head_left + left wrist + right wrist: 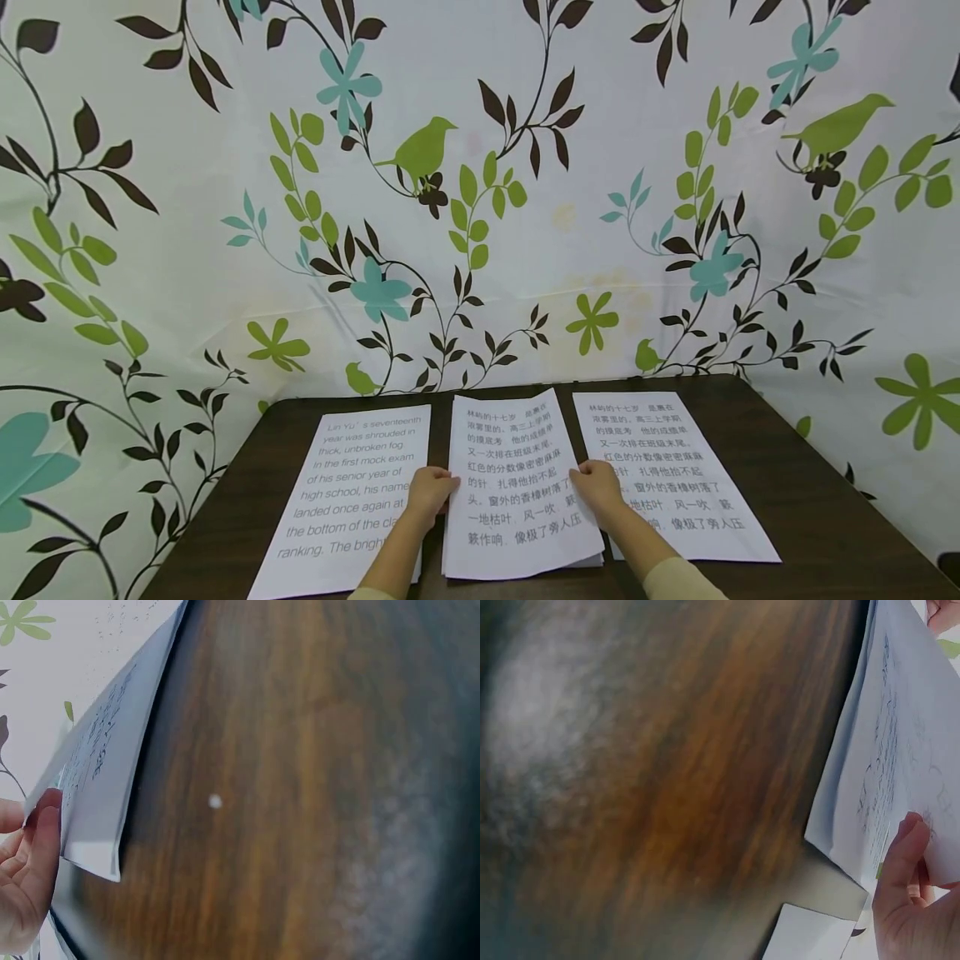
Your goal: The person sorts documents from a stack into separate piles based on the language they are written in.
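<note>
Rn, top sheet [512,490] held btwn L grip [431,497] & R grip [598,492].

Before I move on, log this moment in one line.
left hand: pinches middle sheet; right hand: pinches same sheet; beneath: more paper; flanking: English page, Chinese page

Head view: soft, fairly even light, source out of frame; print on the middle sheet [513,492] readable, table [813,517] dark right up to its far corners. Both wrist views: tabletop grain blurred, pale hazy glare patch on the wood. Left wrist: backdrop [34,697] nearly blown out.
</note>
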`<state>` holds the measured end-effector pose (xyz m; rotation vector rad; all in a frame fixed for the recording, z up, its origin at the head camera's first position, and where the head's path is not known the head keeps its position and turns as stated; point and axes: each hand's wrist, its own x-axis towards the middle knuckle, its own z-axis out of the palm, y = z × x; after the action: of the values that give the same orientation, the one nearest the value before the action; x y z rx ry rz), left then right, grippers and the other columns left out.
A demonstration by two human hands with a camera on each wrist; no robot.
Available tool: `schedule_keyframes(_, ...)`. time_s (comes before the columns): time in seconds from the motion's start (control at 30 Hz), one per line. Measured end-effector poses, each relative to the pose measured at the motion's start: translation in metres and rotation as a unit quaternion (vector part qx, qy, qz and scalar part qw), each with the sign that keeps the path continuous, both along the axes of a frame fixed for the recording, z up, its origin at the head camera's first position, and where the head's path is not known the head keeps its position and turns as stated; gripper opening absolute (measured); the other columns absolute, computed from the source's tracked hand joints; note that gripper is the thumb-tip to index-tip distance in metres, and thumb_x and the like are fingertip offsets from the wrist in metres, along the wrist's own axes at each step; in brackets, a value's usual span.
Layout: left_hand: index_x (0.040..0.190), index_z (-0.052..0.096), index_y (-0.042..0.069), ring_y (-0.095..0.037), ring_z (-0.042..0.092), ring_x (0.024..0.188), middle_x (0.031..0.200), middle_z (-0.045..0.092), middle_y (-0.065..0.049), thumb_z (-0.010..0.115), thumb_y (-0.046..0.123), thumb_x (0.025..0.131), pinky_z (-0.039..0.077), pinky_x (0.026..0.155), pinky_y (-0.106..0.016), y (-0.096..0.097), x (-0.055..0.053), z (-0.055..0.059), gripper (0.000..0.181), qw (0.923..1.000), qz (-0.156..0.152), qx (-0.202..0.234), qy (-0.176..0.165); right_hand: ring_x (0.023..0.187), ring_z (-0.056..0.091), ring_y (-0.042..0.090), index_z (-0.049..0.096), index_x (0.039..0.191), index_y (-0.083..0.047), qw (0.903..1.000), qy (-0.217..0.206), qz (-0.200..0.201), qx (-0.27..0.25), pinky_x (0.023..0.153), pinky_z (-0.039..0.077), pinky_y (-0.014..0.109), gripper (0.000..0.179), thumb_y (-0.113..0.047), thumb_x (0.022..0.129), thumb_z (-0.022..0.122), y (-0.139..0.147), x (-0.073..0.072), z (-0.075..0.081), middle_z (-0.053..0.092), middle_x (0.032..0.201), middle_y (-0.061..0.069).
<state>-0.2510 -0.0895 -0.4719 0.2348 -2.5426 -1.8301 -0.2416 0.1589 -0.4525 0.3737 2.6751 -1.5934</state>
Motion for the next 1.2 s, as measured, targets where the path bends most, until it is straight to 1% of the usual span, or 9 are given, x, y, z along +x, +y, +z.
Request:
schedule_keyframes(0.2,0.084,0.059,-0.011,-0.016,0.053,0.054,0.069,0.055,-0.009,0.057,0.003,0.076,0.047,0.048,-0.029,-0.002,0.0,-0.003,0.016,0.9999,0.008,-0.014,-0.003,0.055,0.05,0.016,0.056,0.081,0.007,1.0,-0.002,-0.001,0.008,0.05,0.043,0.027,0.018,-0.009,0.082,0.049,0.002,0.0,-0.004,0.051,0.064,0.008)
schedule_keyframes(0.4,0.081,0.06,-0.009,-0.015,0.052,0.053,0.067,0.055,-0.008,0.057,0.003,0.076,0.046,0.046,-0.027,0.0,0.0,-0.002,0.013,0.9999,0.013,-0.006,0.001,0.058,0.049,0.017,0.055,0.084,0.007,0.9998,-0.006,-0.001,0.021,0.052,0.042,0.027,0.02,-0.01,0.083,0.046,0.005,0.002,0.001,0.05,0.066,0.008)
schedule_keyframes(0.53,0.081,0.06,-0.009,-0.015,0.051,0.052,0.067,0.055,-0.009,0.056,0.003,0.076,0.044,0.045,-0.026,0.004,0.0,0.001,0.013,0.9998,0.019,-0.002,0.002,0.06,0.049,0.017,0.055,0.084,0.007,0.9998,-0.009,-0.001,0.02,0.053,0.043,0.027,0.02,-0.01,0.084,0.044,0.009,0.001,0.003,0.051,0.068,0.009)
schedule_keyframes(0.67,0.084,0.06,-0.01,-0.016,0.052,0.052,0.067,0.055,-0.009,0.056,0.003,0.076,0.044,0.045,-0.026,0.007,-0.002,0.005,0.015,0.9998,0.02,0.001,-0.001,0.062,0.05,0.017,0.055,0.091,0.01,0.9997,-0.011,0.001,0.023,0.055,0.044,0.027,0.024,-0.01,0.085,0.042,0.013,0.0,0.007,0.051,0.071,0.009)
schedule_keyframes(0.83,0.086,0.058,-0.01,-0.016,0.054,0.054,0.071,0.055,-0.011,0.055,0.002,0.077,0.047,0.048,-0.027,0.013,-0.007,0.012,0.016,0.9996,0.019,0.021,-0.003,0.062,0.052,0.018,0.051,0.098,0.013,0.9997,-0.004,0.003,0.026,0.053,0.046,0.027,0.03,-0.011,0.087,0.039,0.019,-0.002,0.015,0.052,0.072,0.01)
schedule_keyframes(1.0,0.087,0.058,-0.009,-0.016,0.055,0.055,0.071,0.055,-0.01,0.054,0.0,0.076,0.048,0.05,-0.027,0.021,-0.011,0.019,0.015,0.9997,0.011,0.019,-0.003,0.061,0.053,0.018,0.047,0.105,0.014,0.9998,-0.002,0.0,0.02,0.051,0.047,0.027,0.033,-0.012,0.088,0.037,0.026,-0.003,0.024,0.051,0.076,0.012)
schedule_keyframes(1.1,0.088,0.059,-0.009,-0.016,0.054,0.055,0.071,0.055,-0.01,0.053,0.0,0.075,0.048,0.05,-0.027,0.026,-0.011,0.023,0.016,0.9998,0.009,0.02,-0.003,0.062,0.053,0.019,0.048,0.104,0.014,0.9998,0.003,-0.001,0.022,0.052,0.047,0.027,0.032,-0.011,0.087,0.038,0.031,-0.005,0.027,0.051,0.077,0.013)
schedule_keyframes(1.2,0.089,0.059,-0.009,-0.017,0.055,0.055,0.071,0.055,-0.01,0.054,0.0,0.075,0.048,0.05,-0.028,0.032,-0.012,0.029,0.017,0.9997,0.005,0.023,0.004,0.063,0.053,0.018,0.049,0.102,0.013,0.9996,0.008,-0.002,0.027,0.053,0.047,0.026,0.03,-0.01,0.087,0.038,0.037,-0.006,0.031,0.051,0.078,0.013)
